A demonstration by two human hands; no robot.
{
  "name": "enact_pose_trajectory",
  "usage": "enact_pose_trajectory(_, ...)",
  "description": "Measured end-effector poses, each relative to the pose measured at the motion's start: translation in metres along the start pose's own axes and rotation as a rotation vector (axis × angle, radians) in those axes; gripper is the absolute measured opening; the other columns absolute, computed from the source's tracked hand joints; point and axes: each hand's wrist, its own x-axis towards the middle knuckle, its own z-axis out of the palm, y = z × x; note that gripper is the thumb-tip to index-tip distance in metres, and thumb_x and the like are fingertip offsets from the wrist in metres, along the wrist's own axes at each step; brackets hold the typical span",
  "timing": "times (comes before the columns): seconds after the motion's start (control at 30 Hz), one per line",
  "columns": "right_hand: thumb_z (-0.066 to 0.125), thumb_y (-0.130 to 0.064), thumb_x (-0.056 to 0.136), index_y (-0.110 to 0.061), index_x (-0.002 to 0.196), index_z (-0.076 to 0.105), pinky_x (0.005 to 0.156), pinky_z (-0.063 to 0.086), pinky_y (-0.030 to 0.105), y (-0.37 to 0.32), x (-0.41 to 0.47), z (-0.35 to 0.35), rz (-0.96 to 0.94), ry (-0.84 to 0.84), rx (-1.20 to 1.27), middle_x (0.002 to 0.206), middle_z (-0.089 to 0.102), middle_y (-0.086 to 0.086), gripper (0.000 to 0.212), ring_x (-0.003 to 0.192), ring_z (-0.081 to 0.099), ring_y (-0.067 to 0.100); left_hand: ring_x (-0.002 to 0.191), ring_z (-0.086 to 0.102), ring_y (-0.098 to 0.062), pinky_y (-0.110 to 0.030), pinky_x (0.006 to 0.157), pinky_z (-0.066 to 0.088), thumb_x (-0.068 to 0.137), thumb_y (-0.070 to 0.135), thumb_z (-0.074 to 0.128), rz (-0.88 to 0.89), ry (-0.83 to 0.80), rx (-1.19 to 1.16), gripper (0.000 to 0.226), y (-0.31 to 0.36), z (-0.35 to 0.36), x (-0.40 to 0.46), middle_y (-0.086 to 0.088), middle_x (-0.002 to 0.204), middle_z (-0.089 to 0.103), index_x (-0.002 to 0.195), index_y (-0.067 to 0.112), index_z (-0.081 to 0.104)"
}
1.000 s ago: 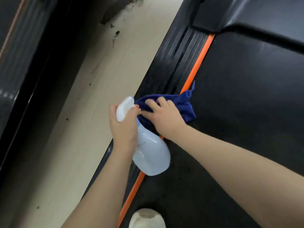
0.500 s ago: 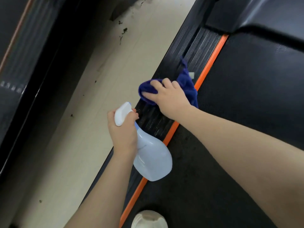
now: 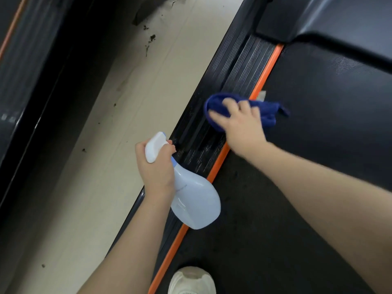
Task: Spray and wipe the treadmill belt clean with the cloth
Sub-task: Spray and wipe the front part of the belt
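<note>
Blue cloth point(image 3: 263, 111), bunched, lies across the ribbed black side rail point(image 3: 212, 132) and the orange strip point(image 3: 263, 81), its far end reaching onto the treadmill belt point(image 3: 318, 145). Right hand point(image 3: 241, 124) presses on it from above, fingers bent over the fabric; hand blurred, so exact grip cannot be told beyond fingers resting curled on the cloth. Left hand point(image 3: 157, 168) grips the neck of a pale spray bottle point(image 3: 193, 200), fingers wrapped tight below the white trigger head, bottle tilted with its body over the rail and orange strip. White streaks show on the rail between the two hands. Pale shoe point(image 3: 191, 281) on the belt at the bottom edge. Beige floor point(image 3: 106, 145) left of the treadmill, with dark specks.
</note>
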Motion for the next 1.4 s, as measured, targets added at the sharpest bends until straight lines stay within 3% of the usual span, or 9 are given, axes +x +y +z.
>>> enact_pose_trajectory(0.17, 0.075, -0.015, 0.058, -0.034, 0.115, 0.066, 0.066, 0.046, 0.036, -0.017, -0.050, 0.012, -0.530, -0.075, -0.029, 0.120, 0.061, 0.006, 0.060, 0.090, 0.059, 0.031, 0.058, 0.056, 0.009, -0.010, 0.061, 0.043, 0.084, -0.003, 0.058, -0.005, -0.032, -0.029, 0.022, 0.004, 0.004, 0.000, 0.027, 0.060, 0.061, 0.100, 0.011, 0.051)
enact_pose_trajectory(0.33, 0.063, -0.007, 0.076, -0.029, 0.127, 0.058, 0.078, 0.039, 0.045, 0.001, -0.016, 0.006, 0.066, -0.024, 0.030, 0.131, 0.052, 0.015, 0.056, 0.100, 0.051, 0.040, 0.067, 0.057, 0.001, -0.021, 0.070, 0.043, 0.083, 0.000, 0.062, 0.021, -0.069, -0.025, 0.025, -0.001, -0.002, -0.003, 0.022, 0.065, 0.062, 0.085, 0.020, 0.047)
enact_pose_trajectory(0.53, 0.069, -0.010, 0.061, -0.028, 0.116, 0.066, 0.068, 0.047, 0.039, 0.003, -0.062, 0.007, -0.540, -0.065, -0.067, 0.121, 0.060, 0.010, 0.058, 0.092, 0.059, 0.036, 0.074, 0.058, -0.005, -0.021, 0.069, 0.044, 0.076, 0.007, 0.067, 0.015, -0.129, -0.037, 0.027, -0.004, 0.000, -0.008, 0.017, 0.074, 0.063, 0.083, 0.022, 0.045)
enact_pose_trajectory(0.73, 0.057, -0.006, 0.076, -0.024, 0.124, 0.060, 0.077, 0.041, 0.046, 0.008, -0.037, 0.004, 0.123, 0.010, -0.022, 0.130, 0.053, 0.016, 0.052, 0.101, 0.051, 0.041, 0.063, 0.053, 0.009, -0.008, 0.055, 0.041, 0.083, 0.004, 0.063, 0.056, -0.173, 0.042, 0.028, -0.010, -0.001, -0.012, 0.028, 0.068, 0.059, 0.085, 0.025, 0.045)
enact_pose_trajectory(0.9, 0.068, -0.011, 0.063, -0.029, 0.112, 0.068, 0.066, 0.047, 0.038, -0.015, -0.074, 0.018, -0.372, -0.061, -0.010, 0.121, 0.061, 0.008, 0.052, 0.091, 0.056, 0.035, 0.067, 0.057, 0.006, -0.009, 0.058, 0.043, 0.083, 0.003, 0.063, 0.070, -0.191, 0.055, 0.027, -0.010, 0.005, -0.014, 0.021, 0.074, 0.063, 0.087, 0.025, 0.047)
enact_pose_trajectory(1.1, 0.047, -0.013, 0.091, -0.033, 0.141, 0.038, 0.090, 0.033, 0.042, -0.004, -0.023, -0.005, 0.231, -0.138, 0.012, 0.152, 0.027, 0.006, 0.055, 0.121, 0.036, 0.035, 0.061, 0.052, 0.013, -0.010, 0.054, 0.042, 0.086, 0.005, 0.061, 0.101, -0.236, 0.093, 0.029, -0.014, -0.001, -0.018, 0.035, 0.065, 0.054, 0.087, 0.028, 0.044)
enact_pose_trajectory(1.2, 0.070, -0.015, 0.066, -0.027, 0.121, 0.062, 0.066, 0.043, 0.035, -0.027, -0.055, 0.000, -0.072, -0.092, -0.033, 0.129, 0.056, 0.010, 0.056, 0.090, 0.055, 0.033, 0.062, 0.052, 0.010, -0.020, 0.062, 0.041, 0.085, 0.003, 0.061, 0.087, -0.255, 0.095, 0.030, -0.013, 0.002, -0.019, 0.034, 0.066, 0.056, 0.086, 0.028, 0.045)
enact_pose_trajectory(1.3, 0.066, -0.016, 0.074, -0.030, 0.133, 0.051, 0.072, 0.044, 0.038, -0.016, -0.073, -0.010, -0.393, -0.248, -0.108, 0.137, 0.048, 0.008, 0.062, 0.099, 0.054, 0.034, 0.066, 0.054, 0.009, -0.019, 0.062, 0.042, 0.083, 0.004, 0.063, 0.082, -0.298, 0.125, 0.030, -0.010, 0.008, -0.022, 0.031, 0.069, 0.058, 0.086, 0.029, 0.047)
enact_pose_trajectory(1.4, 0.044, -0.022, 0.093, -0.033, 0.143, 0.031, 0.090, 0.036, 0.039, 0.004, -0.063, -0.029, -0.152, -0.287, -0.067, 0.147, 0.029, 0.005, 0.053, 0.118, 0.039, 0.032, 0.087, 0.063, -0.007, -0.029, 0.074, 0.051, 0.074, 0.015, 0.069, 0.075, -0.340, 0.147, 0.023, -0.013, 0.013, -0.024, 0.013, 0.089, 0.067, 0.092, 0.023, 0.058)
